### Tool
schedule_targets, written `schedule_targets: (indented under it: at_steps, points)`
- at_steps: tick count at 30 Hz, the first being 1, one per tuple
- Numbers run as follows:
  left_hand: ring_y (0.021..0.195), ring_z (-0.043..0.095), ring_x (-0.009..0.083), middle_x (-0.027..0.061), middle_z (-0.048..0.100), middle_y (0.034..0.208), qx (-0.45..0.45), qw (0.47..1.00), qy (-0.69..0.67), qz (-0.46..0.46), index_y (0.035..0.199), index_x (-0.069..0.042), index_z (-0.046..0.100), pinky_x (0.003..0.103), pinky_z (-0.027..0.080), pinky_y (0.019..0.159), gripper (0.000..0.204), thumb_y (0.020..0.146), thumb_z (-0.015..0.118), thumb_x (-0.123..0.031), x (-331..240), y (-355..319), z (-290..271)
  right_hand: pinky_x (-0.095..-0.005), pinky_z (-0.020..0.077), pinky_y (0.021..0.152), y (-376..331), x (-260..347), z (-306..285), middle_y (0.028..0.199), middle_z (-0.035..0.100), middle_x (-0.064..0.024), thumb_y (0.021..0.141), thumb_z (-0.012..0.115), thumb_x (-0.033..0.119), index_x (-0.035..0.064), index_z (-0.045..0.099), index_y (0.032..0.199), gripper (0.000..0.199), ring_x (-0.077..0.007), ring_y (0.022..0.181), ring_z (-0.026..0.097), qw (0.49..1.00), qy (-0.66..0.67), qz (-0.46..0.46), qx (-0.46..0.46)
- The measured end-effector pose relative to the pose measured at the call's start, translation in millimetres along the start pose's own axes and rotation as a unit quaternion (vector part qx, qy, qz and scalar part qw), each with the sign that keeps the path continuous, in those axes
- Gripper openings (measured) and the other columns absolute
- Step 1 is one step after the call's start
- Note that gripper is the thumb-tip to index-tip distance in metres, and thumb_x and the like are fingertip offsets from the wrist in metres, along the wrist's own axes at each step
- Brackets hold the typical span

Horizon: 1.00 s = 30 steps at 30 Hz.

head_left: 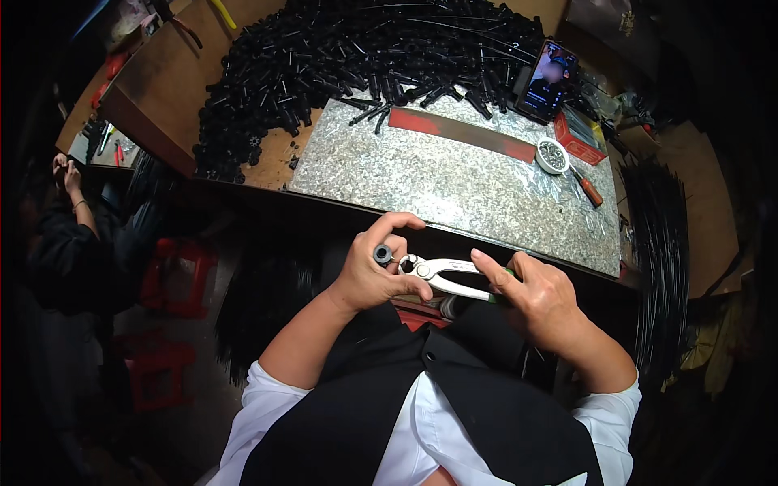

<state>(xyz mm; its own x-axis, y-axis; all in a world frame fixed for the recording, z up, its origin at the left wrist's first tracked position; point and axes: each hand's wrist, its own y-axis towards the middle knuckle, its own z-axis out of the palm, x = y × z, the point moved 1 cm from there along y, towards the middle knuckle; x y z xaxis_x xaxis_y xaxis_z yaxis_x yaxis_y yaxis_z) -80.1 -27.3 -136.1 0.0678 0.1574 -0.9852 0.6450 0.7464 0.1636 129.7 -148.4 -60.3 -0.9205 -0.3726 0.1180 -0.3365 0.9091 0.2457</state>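
Observation:
My left hand (365,267) is closed around a small black round part (382,254) with a hole in its end, its index finger curving out to the right. Green-handled end-cutting pliers (446,275) are gripped in my right hand (539,296), its thumb resting along the top. The silvery jaws of the pliers meet the black part's right side, by my left fingers. Whether they bite on something thin there, I cannot make out. Both hands are held in front of the bench edge, above my lap.
A large heap of black parts (365,57) covers the back of the speckled bench top (438,182). On it lie a red-brown strip (462,134), a white bowl (552,155) of small metal pieces, a screwdriver (587,188) and a phone (549,81). Another person's hands (67,174) show at far left.

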Motion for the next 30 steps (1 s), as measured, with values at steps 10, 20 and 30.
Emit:
schedule_targets:
  at_steps: [10, 20, 30]
  points:
    - [0.054, 0.044, -0.0006, -0.0046, 0.052, 0.059, 0.032, 0.999, 0.013, 0.023, 0.116, -0.001, 0.046, 0.015, 0.032, 0.052, 0.055, 0.069, 0.076, -0.005, -7.7, 1.3, 1.2, -0.0333, 0.0397, 0.044, 3.9, 0.3, 8.0, 0.066, 0.042, -0.0063, 0.068, 0.066, 0.001, 0.0135, 0.051, 0.131, 0.066, -0.0197, 0.052, 0.048, 1.0, 0.014, -0.023, 0.009]
    - [0.066, 0.053, 0.005, 0.0111, 0.057, 0.091, -0.031, 0.996, -0.044, 0.069, 0.121, -0.001, 0.043, 0.017, 0.045, 0.061, 0.057, 0.071, 0.07, 0.006, -2.7, 3.6, -3.4, -0.0397, 0.0466, 0.062, 0.7, -22.0, 17.6, 0.079, 0.053, -0.0124, 0.069, 0.071, 0.009, 0.0161, 0.043, 0.137, 0.074, -0.0305, 0.069, 0.057, 0.969, 0.214, 0.05, 0.116]
    - [0.055, 0.034, 0.0091, 0.007, 0.036, 0.09, -0.184, 0.893, -0.141, 0.386, 0.111, 0.003, 0.041, 0.024, 0.028, 0.051, 0.051, 0.094, 0.046, -0.045, -160.9, -29.9, -91.4, -0.0424, 0.0481, 0.066, 11.9, -95.1, 50.1, 0.086, 0.055, -0.0161, 0.079, 0.067, 0.041, 0.0113, 0.048, 0.129, 0.062, -0.035, 0.076, 0.058, 0.98, -0.017, 0.195, -0.033]
